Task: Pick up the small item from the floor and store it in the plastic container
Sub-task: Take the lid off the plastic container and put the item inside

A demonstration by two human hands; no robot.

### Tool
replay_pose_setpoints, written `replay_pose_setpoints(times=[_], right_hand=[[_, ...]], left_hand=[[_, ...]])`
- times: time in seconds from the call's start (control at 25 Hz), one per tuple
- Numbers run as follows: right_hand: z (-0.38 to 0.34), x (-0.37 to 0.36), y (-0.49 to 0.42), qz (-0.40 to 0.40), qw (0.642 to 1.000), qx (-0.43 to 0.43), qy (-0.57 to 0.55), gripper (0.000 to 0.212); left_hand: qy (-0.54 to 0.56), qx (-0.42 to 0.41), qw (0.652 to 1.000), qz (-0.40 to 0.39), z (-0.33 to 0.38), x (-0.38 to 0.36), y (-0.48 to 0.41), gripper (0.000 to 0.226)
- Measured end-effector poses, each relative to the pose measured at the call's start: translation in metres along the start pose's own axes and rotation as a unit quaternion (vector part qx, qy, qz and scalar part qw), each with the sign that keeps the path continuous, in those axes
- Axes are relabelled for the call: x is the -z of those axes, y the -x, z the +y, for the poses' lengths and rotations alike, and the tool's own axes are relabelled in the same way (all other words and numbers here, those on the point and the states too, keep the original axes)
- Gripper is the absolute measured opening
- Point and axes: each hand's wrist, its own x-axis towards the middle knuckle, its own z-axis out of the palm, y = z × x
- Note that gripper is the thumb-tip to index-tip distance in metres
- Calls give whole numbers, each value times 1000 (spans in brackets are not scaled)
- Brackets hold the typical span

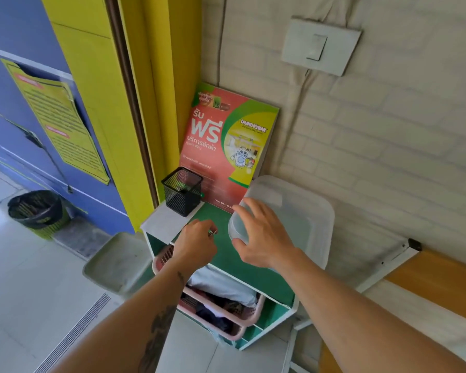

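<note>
My left hand (197, 244) pinches a small metallic item (213, 233) between its fingertips, just above the green top of a small shelf unit (226, 254). To its right, my right hand (264, 235) grips the near left corner of a translucent plastic container (307, 219) that sits on the shelf top against the brick wall. The hand bends or lifts the container's lid at that corner. The small item is a short way left of the container and apart from it. What lies inside the container is not visible.
A black mesh pen holder (183, 191) stands at the shelf's back left. A red and green laundry poster (226, 146) leans on the wall. A pink basket of clothes (221, 305) fills the shelf below. A grey tray (116, 261) and lined bin (37, 211) stand on the floor.
</note>
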Motion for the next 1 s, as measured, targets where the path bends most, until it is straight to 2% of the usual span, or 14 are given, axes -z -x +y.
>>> replay_pose_setpoints(times=[0.24,0.36,0.52,0.64,1.0], right_hand=[[-1,-3,2,3,1000,-11,-16,80],[-3,-7,3,6,999,-39,4,80],[-5,-6,9,-20,994,-92,45,85],[1,-3,15,-44,991,-114,57,90],[-10,4,11,-70,984,-135,94,82]], left_hand=[[-11,-33,999,-21,-13,-3,-19,45],[-3,-43,999,-3,-19,-3,-20,45],[90,-61,994,21,-18,1,-18,29],[147,-65,987,16,-12,6,-14,27],[212,-62,974,-60,5,9,-12,29]])
